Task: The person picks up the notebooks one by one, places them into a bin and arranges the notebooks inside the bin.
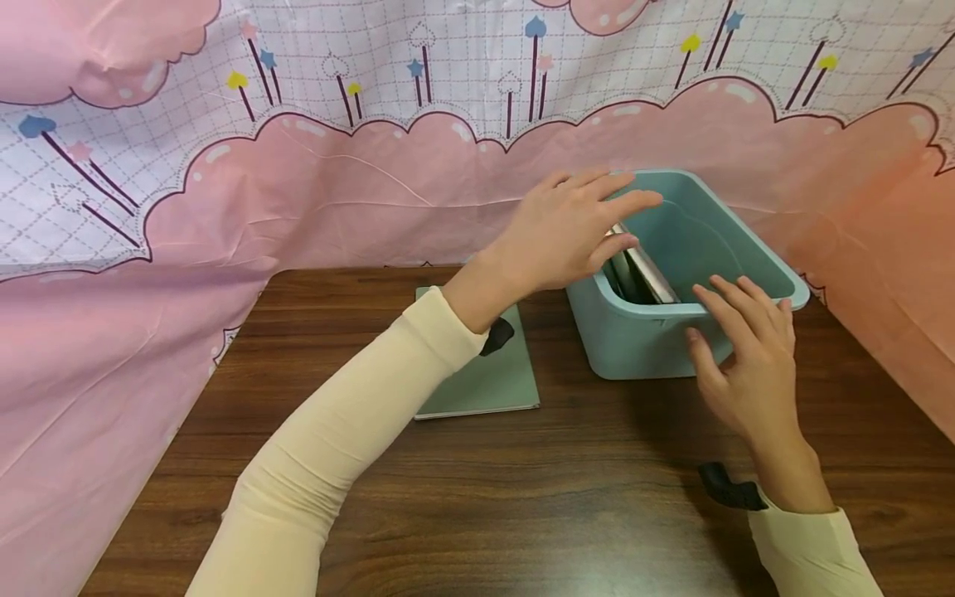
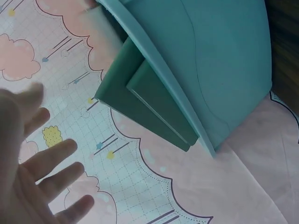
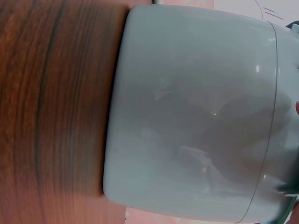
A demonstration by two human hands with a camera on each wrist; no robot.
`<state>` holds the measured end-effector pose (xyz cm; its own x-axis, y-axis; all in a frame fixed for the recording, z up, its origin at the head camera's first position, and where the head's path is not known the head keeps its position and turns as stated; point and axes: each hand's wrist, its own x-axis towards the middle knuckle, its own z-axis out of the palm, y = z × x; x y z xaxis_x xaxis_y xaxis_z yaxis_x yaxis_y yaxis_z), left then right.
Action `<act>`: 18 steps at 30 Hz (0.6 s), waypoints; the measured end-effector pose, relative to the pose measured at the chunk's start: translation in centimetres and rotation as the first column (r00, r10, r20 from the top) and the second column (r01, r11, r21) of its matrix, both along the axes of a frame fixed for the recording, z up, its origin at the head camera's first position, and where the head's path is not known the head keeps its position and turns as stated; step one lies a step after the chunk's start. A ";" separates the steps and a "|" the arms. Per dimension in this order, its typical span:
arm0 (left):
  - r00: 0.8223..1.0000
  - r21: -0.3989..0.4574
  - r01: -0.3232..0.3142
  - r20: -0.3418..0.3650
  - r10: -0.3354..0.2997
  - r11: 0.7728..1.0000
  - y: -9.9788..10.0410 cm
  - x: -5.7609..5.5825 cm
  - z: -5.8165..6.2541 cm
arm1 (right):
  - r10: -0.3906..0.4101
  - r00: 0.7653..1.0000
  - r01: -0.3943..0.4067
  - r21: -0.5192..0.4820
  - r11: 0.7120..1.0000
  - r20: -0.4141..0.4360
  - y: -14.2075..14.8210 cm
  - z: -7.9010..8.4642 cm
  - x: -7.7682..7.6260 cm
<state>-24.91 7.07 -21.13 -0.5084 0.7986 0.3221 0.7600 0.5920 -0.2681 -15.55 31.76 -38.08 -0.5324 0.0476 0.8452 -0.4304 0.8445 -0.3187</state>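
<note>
A light blue plastic bin (image 1: 642, 336) stands on the table. Inside it, thin book-like items (image 1: 647, 269) lean along the left side, partly hidden by my left hand (image 1: 570, 224). That hand is over the bin's left rim with its fingers extended and spread, holding nothing. In the left wrist view, green book-like items (image 2: 124, 77) show beyond the bin's rim, apart from the fingers. My right hand (image 1: 749, 361) is at the front right of the bin, fingers loosely spread and fingertips right at the rim. Beneath my left forearm lies a pale green notebook (image 1: 488, 385), partly covered.
The dark wood table (image 1: 477, 497) extends in front of the bin and to its left. A pink and white patterned cloth (image 1: 358, 191) hangs behind and at both sides. Black wrist-worn pieces (image 1: 731, 489) sit at my cuffs.
</note>
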 end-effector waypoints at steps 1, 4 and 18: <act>1.000 -0.011 -0.023 0.011 0.023 1.000 0.0 0.0 0.0 | -0.002 1.000 0.002 0.003 1.000 0.004 0.0 0.0 0.0; 0.997 -0.048 -0.062 0.040 0.064 0.997 -0.1 0.1 -0.1 | -0.010 1.000 0.010 0.019 1.000 0.021 0.2 0.0 0.1; 0.994 -0.068 -0.069 0.081 0.074 0.995 -0.7 0.0 -1.3 | -0.011 0.999 0.010 0.033 0.999 0.044 0.3 0.0 0.3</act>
